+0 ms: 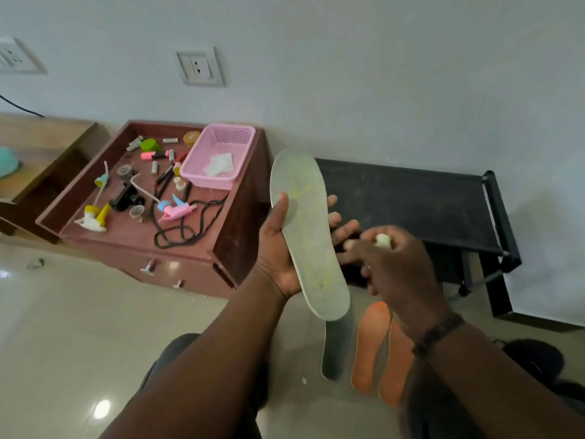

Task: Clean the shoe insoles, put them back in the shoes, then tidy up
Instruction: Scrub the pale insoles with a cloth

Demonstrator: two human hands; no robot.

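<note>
You're holding the pale insole (308, 236) up in your left hand (278, 248), thumb lying across its upper face and fingers wrapped behind it, toe end pointing away from you toward the wall. Your right hand (395, 264) is sitting just right of it, fingers curled round a small whitish thing (382, 240) that's poking out at the top; it's too blurred for me to say whether that's a wipe, a cloth or a cap. So both grips are closed on something: left on the insole, right on that little object.

Down on the floor (95, 327), near you, the grey insole (335, 350) is lying flat, with the two orange insoles (383, 353) side by side just right of it, partly behind your right wrist. The pale one is looking scuffed and yellow-streaked, so I'm judging the cleaning as barely under way, or at most mid-way on this piece.

Nothing is going back into shoes yet. Dark shapes are showing at the near right, possibly shoes, but I can't tell. The tidying is all ahead too: the maroon cabinet (240, 217) at far left is carrying a pink basket (218, 160), spray heads, markers and a black cord (190, 229), scattered about. The black bench (427, 201) is standing beyond your hands.
</note>
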